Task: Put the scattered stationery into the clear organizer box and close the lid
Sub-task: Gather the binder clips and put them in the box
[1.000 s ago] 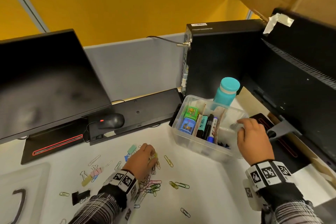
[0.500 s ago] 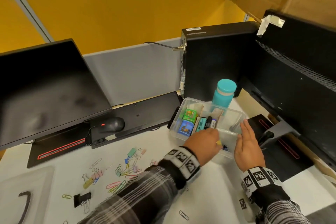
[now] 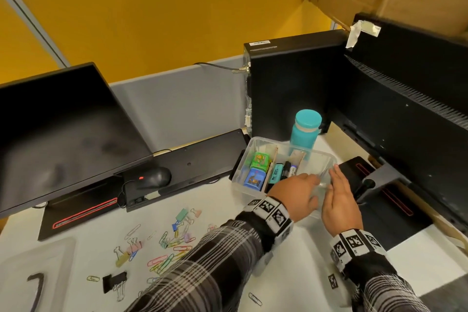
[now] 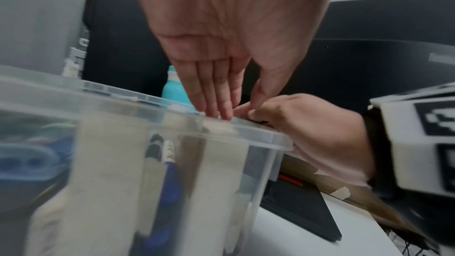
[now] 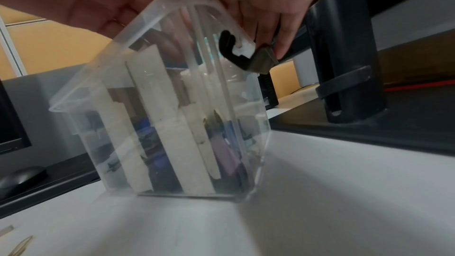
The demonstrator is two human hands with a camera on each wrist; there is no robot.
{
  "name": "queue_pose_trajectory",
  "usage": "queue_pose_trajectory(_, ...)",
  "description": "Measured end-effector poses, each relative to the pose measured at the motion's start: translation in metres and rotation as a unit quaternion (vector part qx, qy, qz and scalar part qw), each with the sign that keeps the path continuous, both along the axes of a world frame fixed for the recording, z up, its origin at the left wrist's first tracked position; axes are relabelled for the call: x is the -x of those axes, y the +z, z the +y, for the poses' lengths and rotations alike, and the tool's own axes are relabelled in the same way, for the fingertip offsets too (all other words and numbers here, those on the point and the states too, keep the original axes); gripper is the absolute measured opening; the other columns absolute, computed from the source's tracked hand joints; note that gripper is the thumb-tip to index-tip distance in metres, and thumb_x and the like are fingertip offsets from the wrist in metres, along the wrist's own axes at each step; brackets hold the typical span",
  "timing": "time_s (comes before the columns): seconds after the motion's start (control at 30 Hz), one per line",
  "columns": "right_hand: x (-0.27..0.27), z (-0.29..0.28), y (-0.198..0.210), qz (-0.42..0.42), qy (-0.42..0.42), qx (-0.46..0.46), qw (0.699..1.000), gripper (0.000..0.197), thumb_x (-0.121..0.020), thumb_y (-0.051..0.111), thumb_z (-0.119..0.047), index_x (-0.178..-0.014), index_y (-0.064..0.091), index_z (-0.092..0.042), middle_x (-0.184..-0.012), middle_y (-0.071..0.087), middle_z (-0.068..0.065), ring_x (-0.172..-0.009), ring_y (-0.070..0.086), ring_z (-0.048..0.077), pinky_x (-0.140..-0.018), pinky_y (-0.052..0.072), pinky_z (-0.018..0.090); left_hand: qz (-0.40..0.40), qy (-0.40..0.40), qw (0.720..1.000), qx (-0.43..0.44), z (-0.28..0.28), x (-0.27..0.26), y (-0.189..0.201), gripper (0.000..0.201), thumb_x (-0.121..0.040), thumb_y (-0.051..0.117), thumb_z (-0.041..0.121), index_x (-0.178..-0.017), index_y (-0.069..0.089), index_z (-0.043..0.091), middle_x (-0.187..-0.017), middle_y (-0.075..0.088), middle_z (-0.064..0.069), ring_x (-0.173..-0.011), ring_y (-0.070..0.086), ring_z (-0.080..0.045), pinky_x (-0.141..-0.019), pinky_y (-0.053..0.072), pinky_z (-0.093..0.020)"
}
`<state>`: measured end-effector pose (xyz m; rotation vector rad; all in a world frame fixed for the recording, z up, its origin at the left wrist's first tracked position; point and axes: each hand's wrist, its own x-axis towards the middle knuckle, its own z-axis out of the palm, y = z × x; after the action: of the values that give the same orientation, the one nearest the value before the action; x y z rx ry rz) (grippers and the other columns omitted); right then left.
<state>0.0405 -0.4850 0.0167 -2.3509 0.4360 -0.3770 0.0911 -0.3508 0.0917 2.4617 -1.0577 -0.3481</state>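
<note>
The clear organizer box (image 3: 242, 191) stands lidless on the white desk, holding markers (image 3: 286, 172) and two small coloured boxes (image 3: 258, 160). My left hand (image 3: 301, 191) reaches over its right compartment. In the left wrist view its fingers (image 4: 216, 94) point straight down at the box rim (image 4: 258, 133), and nothing shows between them. My right hand (image 3: 339, 195) holds the box's right end. In the right wrist view its fingers (image 5: 280, 32) reach down outside the wall by a black latch (image 5: 246, 59). Several paper clips (image 3: 167, 259) and binder clips (image 3: 114, 281) lie scattered at the front left.
The translucent lid (image 3: 54, 258) lies at the front left corner. A teal bottle (image 3: 305, 132) stands just behind the box. A keyboard (image 3: 200, 162), a mouse (image 3: 153, 177) and two monitors (image 3: 63, 134) (image 3: 410, 109) ring the desk. A monitor stand (image 3: 379, 180) is close to my right hand.
My left hand left the clip pile carrying a small yellow clip, crossed to the box and now hangs over its right compartment. My right hand stayed at the box's end.
</note>
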Motion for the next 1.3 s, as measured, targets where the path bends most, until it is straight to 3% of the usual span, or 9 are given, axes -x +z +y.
queue_pose_trajectory(0.17, 0.007, 0.012, 0.026, -0.022, -0.023, 0.065, 0.997, 0.055, -0.095, 0.045, -0.017, -0.145, 0.025, -0.015, -0.152, 0.029, 0.010, -0.139, 0.029, 0.029, -0.114, 0.025, 0.050, -0.092, 0.021, 0.992, 0.082, 0.083, 0.017, -0.016, 0.025, -0.092, 0.044, 0.022, -0.116, 0.053, 0.021, -0.116, 0.054, 0.004, -0.110, 0.045, -0.012, -0.095, 0.038, -0.026)
queue_pose_trajectory(0.33, 0.018, 0.072, 0.042, -0.139, 0.104, 0.127, 0.977, 0.047, -0.090, 0.042, -0.030, -0.135, 0.041, -0.016, -0.141, 0.045, 0.007, -0.135, 0.033, 0.024, -0.112, 0.025, 0.043, -0.109, 0.157, 0.981, -0.039, 0.207, 0.022, -0.066, 0.018, -0.086, 0.044, 0.022, -0.102, 0.052, 0.028, -0.108, 0.050, 0.012, -0.103, 0.042, -0.011, -0.089, 0.042, -0.030)
queue_pose_trajectory(0.5, 0.004, 0.159, 0.008, -0.107, 0.315, 0.171, 0.927, 0.036, -0.099, 0.024, -0.037, -0.117, 0.053, -0.026, -0.118, 0.062, -0.004, -0.117, 0.051, 0.015, -0.102, 0.038, 0.032, -0.078, 0.276, 0.952, -0.111, 0.290, 0.021, -0.100, 0.020, -0.088, 0.052, 0.025, -0.106, 0.058, 0.026, -0.108, 0.054, 0.007, -0.102, 0.050, -0.020, -0.082, 0.042, -0.029)
queue_pose_trajectory(0.6, -0.008, 0.205, -0.019, -0.052, 0.419, 0.179, 0.889, 0.026, -0.092, 0.039, -0.029, -0.109, 0.058, -0.025, -0.108, 0.064, -0.007, -0.100, 0.060, 0.013, -0.085, 0.051, 0.025, -0.041, 0.278, 0.946, -0.160, 0.310, 0.017, -0.106, 0.030, -0.092, 0.046, 0.031, -0.121, 0.052, 0.026, -0.121, 0.050, 0.006, -0.112, 0.044, -0.018, -0.090, 0.039, -0.029)
queue_pose_trajectory(0.73, -0.023, 0.249, -0.041, 0.042, 0.494, 0.172, 0.851, 0.025, -0.091, 0.046, -0.020, -0.112, 0.060, -0.013, -0.115, 0.060, 0.007, -0.102, 0.057, 0.027, -0.082, 0.050, 0.036, -0.008, 0.257, 0.953, -0.159, 0.314, 0.008, -0.105, 0.036, -0.092, 0.047, 0.034, -0.127, 0.049, 0.024, -0.127, 0.047, 0.003, -0.117, 0.042, -0.019, -0.095, 0.038, -0.031)
queue_pose_trajectory(0.97, -0.028, 0.272, -0.051, 0.123, 0.488, 0.228, 0.834, 0.031, -0.091, 0.044, -0.007, -0.120, 0.055, -0.009, -0.122, 0.050, 0.010, -0.111, 0.046, 0.029, -0.083, 0.043, 0.042, 0.016, 0.233, 0.962, -0.145, 0.297, -0.011, -0.110, 0.033, -0.092, 0.050, 0.028, -0.123, 0.051, 0.020, -0.126, 0.047, 0.000, -0.115, 0.044, -0.020, -0.092, 0.042, -0.033)
queue_pose_trajectory(1.07, -0.026, 0.268, -0.057, 0.114, 0.469, 0.189, 0.855, 0.027, -0.091, 0.046, -0.009, -0.114, 0.059, -0.010, -0.117, 0.055, 0.009, -0.109, 0.050, 0.028, -0.085, 0.045, 0.039, 0.026, 0.239, 0.959, -0.147, 0.294, -0.013, -0.114, 0.028, -0.092, 0.051, 0.025, -0.119, 0.051, 0.019, -0.123, 0.049, -0.002, -0.112, 0.047, -0.021, -0.089, 0.044, -0.033)
queue_pose_trajectory(1.2, -0.023, 0.253, -0.050, 0.120, 0.325, -0.033, 0.937, 0.014, -0.090, 0.053, -0.017, -0.102, 0.061, -0.019, -0.100, 0.062, -0.003, -0.091, 0.057, 0.010, -0.081, 0.046, 0.020, 0.047, 0.252, 0.960, -0.109, 0.297, -0.012, -0.118, 0.028, -0.091, 0.051, 0.018, -0.119, 0.049, 0.019, -0.121, 0.049, -0.002, -0.110, 0.048, -0.021, -0.089, 0.045, -0.033)
queue_pose_trajectory(1.3, -0.026, 0.238, -0.048, 0.141, 0.197, -0.242, 0.940, 0.014, -0.084, 0.063, -0.006, -0.084, 0.058, -0.018, -0.076, 0.063, -0.001, -0.067, 0.061, 0.006, -0.063, 0.051, 0.020, 0.069, 0.266, 0.958, -0.080, 0.302, -0.009, -0.119, 0.031, -0.090, 0.051, 0.016, -0.121, 0.048, 0.019, -0.120, 0.049, -0.002, -0.110, 0.047, -0.020, -0.090, 0.044, -0.031)
